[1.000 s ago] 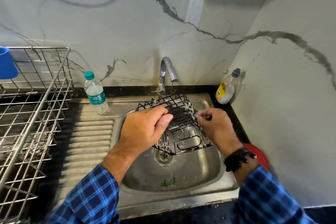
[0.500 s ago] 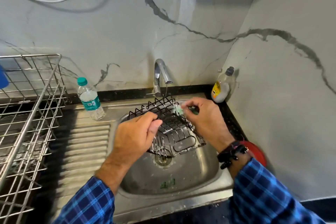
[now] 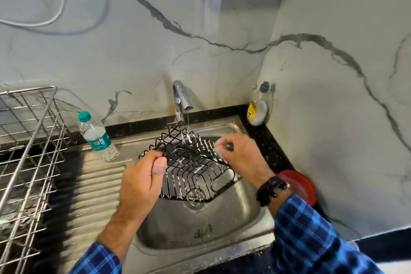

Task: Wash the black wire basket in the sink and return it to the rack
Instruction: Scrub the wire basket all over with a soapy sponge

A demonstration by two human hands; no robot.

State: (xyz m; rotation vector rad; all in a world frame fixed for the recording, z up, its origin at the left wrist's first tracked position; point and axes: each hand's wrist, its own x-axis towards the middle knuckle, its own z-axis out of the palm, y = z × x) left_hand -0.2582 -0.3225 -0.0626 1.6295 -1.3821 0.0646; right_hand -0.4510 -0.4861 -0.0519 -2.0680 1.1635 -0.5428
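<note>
Water (image 3: 188, 121) from the tap (image 3: 181, 100) falls on the black basket (image 3: 195, 169), tilted over the sink (image 3: 222, 229). My left hand (image 3: 142, 180) grips its left rim; my right hand (image 3: 242, 155) pinches a green scrubber (image 3: 216, 148) against the wires. I should rub each wire, turning slowly.

Your left hand (image 3: 142, 181) grips the left rim of the black wire basket (image 3: 193, 169); your right hand (image 3: 243, 159), fingers curled, pinches a green scrubber (image 3: 217, 148) at its right side.
</note>
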